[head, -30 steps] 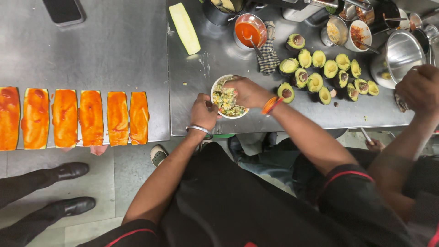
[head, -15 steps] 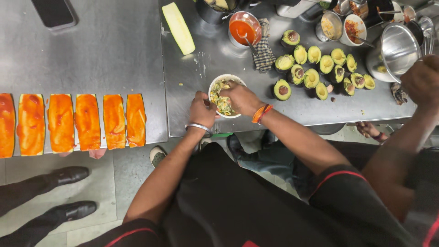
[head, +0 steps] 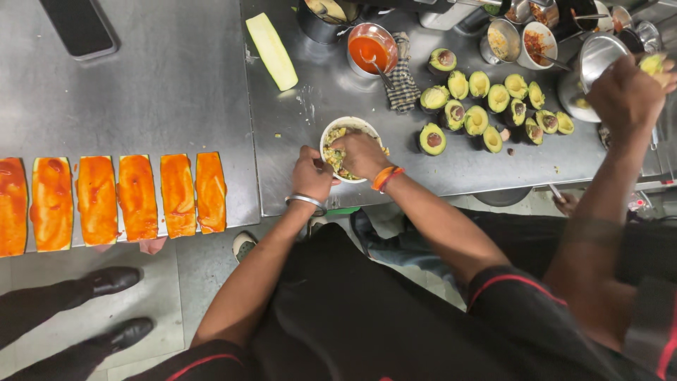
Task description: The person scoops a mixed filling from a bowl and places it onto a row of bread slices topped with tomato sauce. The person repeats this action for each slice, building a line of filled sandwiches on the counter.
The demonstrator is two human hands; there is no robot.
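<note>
Fingers (head: 352, 156) of the right hand (head: 361, 154) dip, bunched, into the green mash inside the white bowl (head: 337, 128); the left hand (head: 310, 175) grips its near rim. The bowl sits at the steel surface (head: 465, 166) edge. Halved avocados (head: 486, 106) lie right; sauced orange strips (head: 116, 201) lie well left.

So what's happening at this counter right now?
A person stands at a steel counter with both hands at a white bowl of chopped yellow-green mix. The left hand grips the bowl's rim while the right hand is inside, working the mix. Beside the bowl sit halved avocados, some with pits. To the left lies a row of flat strips coated in orange-red sauce. A bowl of red sauce stands behind. Another person's hand reaches over from the right.
</note>
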